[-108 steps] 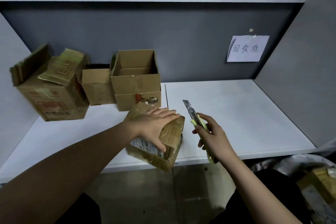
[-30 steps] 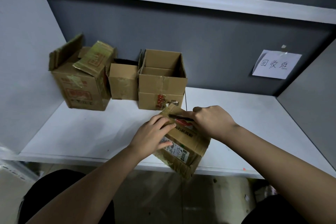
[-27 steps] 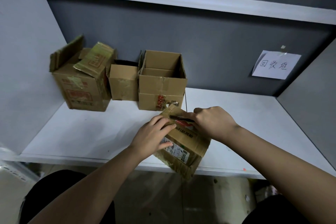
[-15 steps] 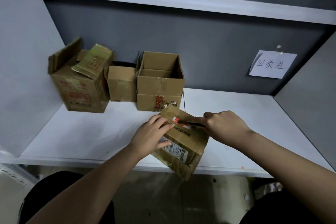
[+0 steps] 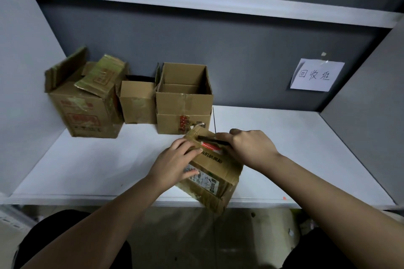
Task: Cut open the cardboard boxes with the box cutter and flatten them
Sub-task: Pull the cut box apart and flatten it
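From my head camera, my left hand (image 5: 175,162) lies flat with fingers spread on the top of the taped box (image 5: 213,172), pressing it down without gripping. The box sits tilted at the front edge of the white table (image 5: 284,137), one corner hanging over that edge. My right hand (image 5: 251,148) is curled closed around the box cutter (image 5: 211,140), whose dark blade lies across the far top edge of the box; the handle is hidden in my fist. Three opened boxes stand at the back left: a large printed box (image 5: 85,107), a small box (image 5: 137,102) and an open-topped box (image 5: 183,105), the last just behind my box. The table's right half is bare up to the side panel. A paper note (image 5: 316,74) is taped on the back wall.
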`<state>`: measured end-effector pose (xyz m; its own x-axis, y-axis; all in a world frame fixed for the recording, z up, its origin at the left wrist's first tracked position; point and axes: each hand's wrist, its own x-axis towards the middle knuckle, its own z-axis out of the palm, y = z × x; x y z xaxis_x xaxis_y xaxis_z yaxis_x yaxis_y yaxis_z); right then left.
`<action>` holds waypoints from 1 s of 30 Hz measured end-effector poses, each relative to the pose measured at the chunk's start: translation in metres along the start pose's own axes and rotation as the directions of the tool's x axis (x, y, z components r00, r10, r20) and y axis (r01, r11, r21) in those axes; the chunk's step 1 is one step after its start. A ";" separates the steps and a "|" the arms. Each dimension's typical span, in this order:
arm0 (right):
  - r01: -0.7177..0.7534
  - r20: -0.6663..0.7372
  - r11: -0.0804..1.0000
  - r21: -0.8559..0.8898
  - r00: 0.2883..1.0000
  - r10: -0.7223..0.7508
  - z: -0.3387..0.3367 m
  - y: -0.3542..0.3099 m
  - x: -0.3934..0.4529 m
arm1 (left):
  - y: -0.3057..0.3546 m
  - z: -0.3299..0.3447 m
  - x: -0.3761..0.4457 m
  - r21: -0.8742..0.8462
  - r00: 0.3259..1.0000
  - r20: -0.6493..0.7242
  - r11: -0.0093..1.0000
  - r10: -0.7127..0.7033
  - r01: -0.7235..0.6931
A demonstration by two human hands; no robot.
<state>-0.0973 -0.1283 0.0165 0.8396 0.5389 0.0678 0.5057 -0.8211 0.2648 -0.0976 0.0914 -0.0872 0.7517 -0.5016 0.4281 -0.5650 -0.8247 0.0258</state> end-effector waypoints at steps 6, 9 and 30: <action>0.035 0.021 0.995 -0.096 0.999 -0.033 -0.003 -0.004 0.004 | -0.002 0.002 0.000 0.023 1.000 0.012 1.000 0.011 -0.011; 0.063 0.025 0.986 -0.151 0.998 -0.060 -0.008 -0.008 0.003 | -0.002 0.002 0.001 0.027 1.000 0.012 0.999 0.022 -0.023; 0.042 0.062 0.987 -0.153 0.998 -0.033 -0.016 -0.001 -0.021 | 0.006 0.004 0.007 -0.012 0.998 -0.001 0.998 0.057 -0.057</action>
<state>-0.1181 -0.1359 0.0304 0.8334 0.5526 -0.0007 0.5038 -0.7593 0.4118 -0.0951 0.0817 -0.0874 0.7180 -0.5475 0.4297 -0.6108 -0.7917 0.0119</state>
